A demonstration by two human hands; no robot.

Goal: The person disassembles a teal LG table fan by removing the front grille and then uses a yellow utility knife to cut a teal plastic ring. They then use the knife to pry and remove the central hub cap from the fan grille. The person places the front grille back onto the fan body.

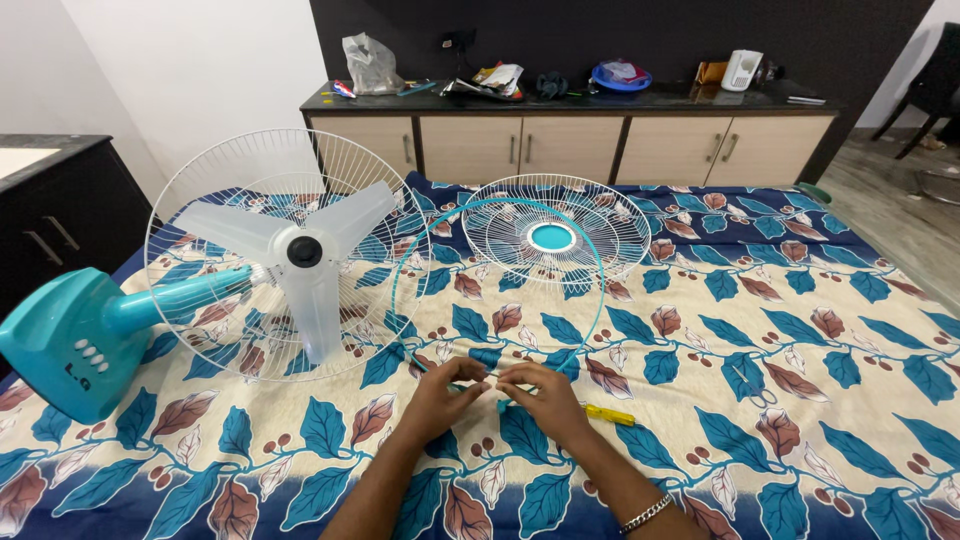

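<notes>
My left hand (440, 396) and my right hand (540, 398) meet over the bedspread, both pinching the near ends of a thin teal ring (597, 262) that loops up toward the loose white front grille (556, 236) with its teal centre cap. A yellow-handled screwdriver (609, 415) lies just right of my right hand. To the left lies a teal fan (90, 335) on its side, with translucent blades (305, 255) inside its white rear grille (190, 190).
A leaf-patterned bedspread (760, 340) covers the bed. Behind it stands a long cabinet (570, 145) with a dark top carrying bags, a blue bowl and small items. A dark cabinet (60, 215) is at the left, a chair at far right.
</notes>
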